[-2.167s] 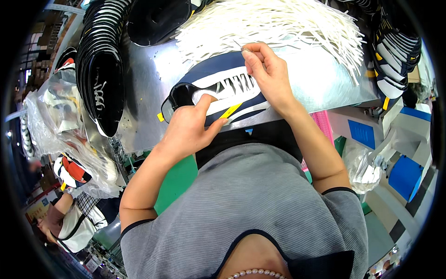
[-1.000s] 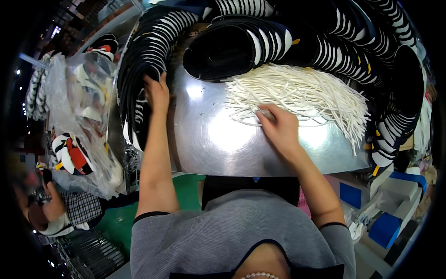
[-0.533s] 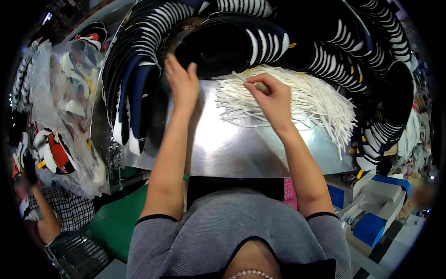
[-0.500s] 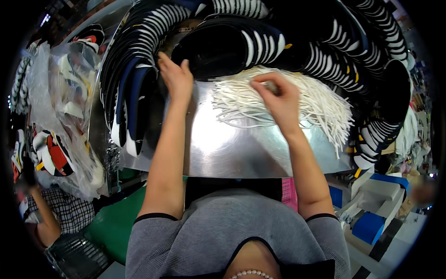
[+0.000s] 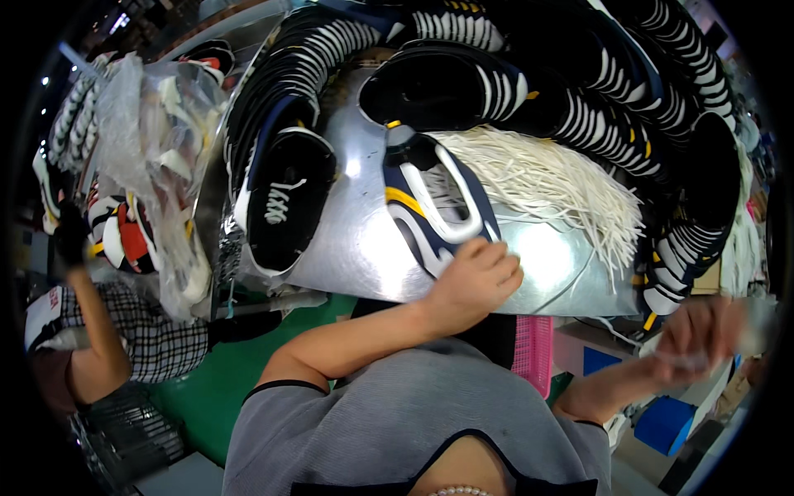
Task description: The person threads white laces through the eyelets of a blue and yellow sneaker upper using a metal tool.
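Observation:
A navy shoe upper (image 5: pixel 480 183) with white and yellow trim lies on the metal table, its laced opening facing up. My left hand (image 5: pixel 475 281) is closed on its near end. Off the table to the right, my right hand (image 5: pixel 695 335) is raised and blurred, with curled fingers. A white shoelace (image 5: pixel 624 337) trails from the table edge toward that hand and seems pinched in it; the exact grip is smeared. Beyond the upper lies a heap of white shoelaces (image 5: pixel 546 169). To the left rests a black-lined shoe upper (image 5: pixel 285 223) with white lacing.
Nested rows of shoe uppers (image 5: pixel 331 41) curve round the left and back, with more uppers (image 5: pixel 608 132) at right. Plastic-wrapped shoe parts (image 5: pixel 165 165) sit far left. A pink basket (image 5: pixel 533 351) is below the table. A co-worker's arm (image 5: pixel 98 331) shows at left.
The navy upper now lies before me, with my left hand moved right and nearer onto it. My right hand has left the lace heap and swung out to the right. The view has shifted slightly.

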`<state>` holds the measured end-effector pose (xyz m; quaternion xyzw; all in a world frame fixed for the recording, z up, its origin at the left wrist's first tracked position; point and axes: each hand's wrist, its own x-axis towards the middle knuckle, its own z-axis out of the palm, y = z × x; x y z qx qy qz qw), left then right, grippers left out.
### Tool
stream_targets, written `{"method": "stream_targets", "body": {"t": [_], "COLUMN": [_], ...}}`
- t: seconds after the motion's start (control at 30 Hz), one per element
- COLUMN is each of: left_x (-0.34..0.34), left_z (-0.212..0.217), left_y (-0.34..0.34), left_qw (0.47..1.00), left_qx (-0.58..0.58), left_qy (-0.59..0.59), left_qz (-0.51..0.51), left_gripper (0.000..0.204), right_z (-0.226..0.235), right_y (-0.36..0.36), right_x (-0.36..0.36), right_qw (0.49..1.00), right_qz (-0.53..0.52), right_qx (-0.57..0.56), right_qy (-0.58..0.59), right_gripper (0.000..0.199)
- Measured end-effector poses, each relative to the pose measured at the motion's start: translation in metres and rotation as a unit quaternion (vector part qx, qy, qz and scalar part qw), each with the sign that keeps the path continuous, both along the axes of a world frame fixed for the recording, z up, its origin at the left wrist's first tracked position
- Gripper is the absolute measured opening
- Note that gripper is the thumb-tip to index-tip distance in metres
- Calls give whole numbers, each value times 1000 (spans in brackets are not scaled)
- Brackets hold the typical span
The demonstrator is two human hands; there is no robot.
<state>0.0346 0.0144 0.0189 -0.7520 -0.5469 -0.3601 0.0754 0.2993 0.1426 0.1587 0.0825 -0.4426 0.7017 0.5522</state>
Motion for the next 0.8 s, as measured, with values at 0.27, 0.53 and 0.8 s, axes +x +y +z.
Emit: {"method": "stream_targets", "body": {"t": [0.27, 0.53, 0.8], "left_x": [-43, -122, -103], "left_z": [0, 31, 8], "left_y": [-3, 37, 24], "left_qw": [997, 835, 579], "left_qx": [-33, -535, -600], "left_qy": [-36, -36, -551], "left_qz": [65, 123, 17], "left_gripper": [28, 49, 73], "right_z": [-48, -180, -188], "right_y": [-57, -70, -54], "right_x": [-42, -160, -167], "right_qw": [954, 871, 878], "right_qz": [88, 81, 34], "right_qx": [-137, -257, -244], "right_qy": [-253, -411, -411], "right_gripper": [12, 15, 14]}}
